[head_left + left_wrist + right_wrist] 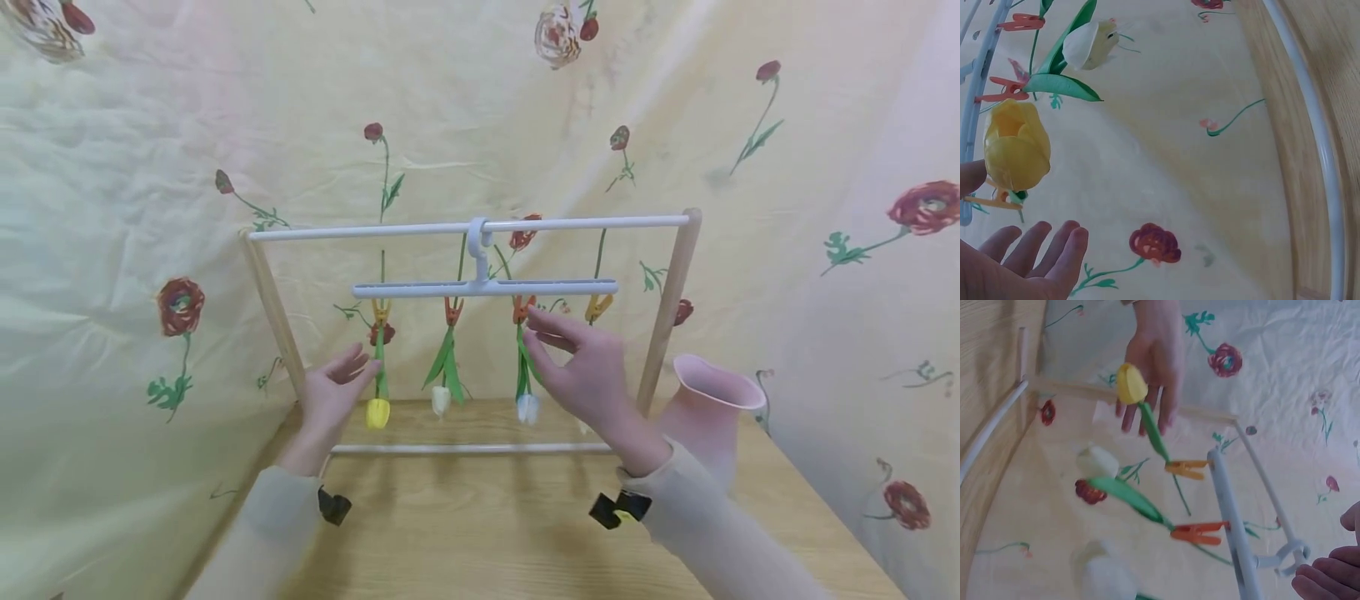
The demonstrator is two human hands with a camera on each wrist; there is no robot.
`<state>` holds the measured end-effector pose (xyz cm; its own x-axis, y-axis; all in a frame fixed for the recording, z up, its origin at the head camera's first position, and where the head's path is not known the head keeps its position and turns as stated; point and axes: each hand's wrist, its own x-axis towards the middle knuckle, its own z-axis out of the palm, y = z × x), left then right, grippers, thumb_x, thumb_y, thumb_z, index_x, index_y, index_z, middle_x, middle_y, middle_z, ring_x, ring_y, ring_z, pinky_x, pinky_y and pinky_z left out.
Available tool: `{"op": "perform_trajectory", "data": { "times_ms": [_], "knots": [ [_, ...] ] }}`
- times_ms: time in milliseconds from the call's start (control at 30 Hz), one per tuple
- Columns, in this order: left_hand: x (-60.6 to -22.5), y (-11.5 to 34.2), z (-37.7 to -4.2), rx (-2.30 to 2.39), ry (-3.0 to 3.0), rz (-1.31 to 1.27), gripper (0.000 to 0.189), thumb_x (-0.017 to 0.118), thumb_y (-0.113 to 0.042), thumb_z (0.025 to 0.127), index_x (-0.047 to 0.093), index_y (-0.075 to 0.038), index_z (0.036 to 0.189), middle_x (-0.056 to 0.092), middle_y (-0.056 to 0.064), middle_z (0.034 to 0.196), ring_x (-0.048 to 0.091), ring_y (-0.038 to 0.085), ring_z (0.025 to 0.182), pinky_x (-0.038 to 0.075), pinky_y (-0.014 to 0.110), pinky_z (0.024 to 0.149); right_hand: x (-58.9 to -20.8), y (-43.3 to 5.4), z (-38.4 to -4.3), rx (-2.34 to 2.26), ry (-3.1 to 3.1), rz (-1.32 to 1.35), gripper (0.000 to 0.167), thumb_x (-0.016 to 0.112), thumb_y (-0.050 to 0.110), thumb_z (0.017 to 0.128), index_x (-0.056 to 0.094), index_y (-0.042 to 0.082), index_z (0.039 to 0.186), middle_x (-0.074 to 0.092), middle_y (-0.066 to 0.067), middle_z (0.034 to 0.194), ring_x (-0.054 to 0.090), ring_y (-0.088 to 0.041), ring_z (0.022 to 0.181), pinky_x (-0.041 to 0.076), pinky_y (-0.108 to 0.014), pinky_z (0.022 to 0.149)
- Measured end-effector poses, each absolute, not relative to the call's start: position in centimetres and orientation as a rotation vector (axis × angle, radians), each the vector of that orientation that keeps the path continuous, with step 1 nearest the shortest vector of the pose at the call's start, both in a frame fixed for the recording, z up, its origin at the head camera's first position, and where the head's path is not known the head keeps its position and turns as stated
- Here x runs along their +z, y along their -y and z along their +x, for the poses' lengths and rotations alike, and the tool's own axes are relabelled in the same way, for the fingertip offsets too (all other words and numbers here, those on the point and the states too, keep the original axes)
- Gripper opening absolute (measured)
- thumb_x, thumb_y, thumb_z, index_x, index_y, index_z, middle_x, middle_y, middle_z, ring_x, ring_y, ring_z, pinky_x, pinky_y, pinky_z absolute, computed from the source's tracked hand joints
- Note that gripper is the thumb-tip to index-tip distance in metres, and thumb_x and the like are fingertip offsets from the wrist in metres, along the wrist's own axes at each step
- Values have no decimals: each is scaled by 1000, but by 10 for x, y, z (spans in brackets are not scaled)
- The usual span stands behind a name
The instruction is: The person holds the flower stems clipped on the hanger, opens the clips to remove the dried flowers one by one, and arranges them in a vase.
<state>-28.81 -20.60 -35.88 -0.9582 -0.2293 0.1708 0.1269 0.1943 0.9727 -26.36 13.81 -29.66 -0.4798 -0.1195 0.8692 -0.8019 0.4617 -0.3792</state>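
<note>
A white hanger (pixel 420 290) hangs by its hook from a rack's top rail. Artificial tulips hang upside down from its clothespins. My left hand (pixel 333 400), fingers loosely spread, is beside the yellow tulip (pixel 378 413), which hangs from a yellow clothespin (pixel 381 312). In the left wrist view that tulip (pixel 1017 147) stands apart from the fingertips. Near the red-orange clothespin (pixel 522 310) of the blue tulip (pixel 528 408) is my right hand (pixel 588 371), fingers bent and thumb apart, holding nothing visible. A white tulip (pixel 441 401) hangs between the hands; the right hand mostly hides another flower.
The rack has wooden side posts (pixel 670 312) and a white lower rail (pixel 472 449). It stands on a wooden table (pixel 465 525). A pink vase (pixel 708 417) stands at the right, partly behind my right forearm. Flower-printed cloth (pixel 465 108) covers the background.
</note>
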Motion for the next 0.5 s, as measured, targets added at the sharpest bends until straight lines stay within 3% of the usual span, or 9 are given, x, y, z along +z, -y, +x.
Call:
{"op": "perform_trajectory", "data": {
  "times_ms": [267,500],
  "knots": [
    [-356,201,-295,-1834,2248,106,63,78,-35,99,55,-19,155,65,12,149,64,29,138,53,37,113,-284,-95,-276,1187,1990,805,26,78,8,97,77,-1,121,81,-17,114,81,-25,100,65,-25,85],
    [-355,199,-296,-1810,2276,174,60,82,-35,95,61,-22,151,70,10,143,70,25,129,60,21,97,-281,-53,-289,1289,2197,747,28,74,18,101,77,3,124,81,-14,117,82,-23,100,66,-28,84]
  ]
}}
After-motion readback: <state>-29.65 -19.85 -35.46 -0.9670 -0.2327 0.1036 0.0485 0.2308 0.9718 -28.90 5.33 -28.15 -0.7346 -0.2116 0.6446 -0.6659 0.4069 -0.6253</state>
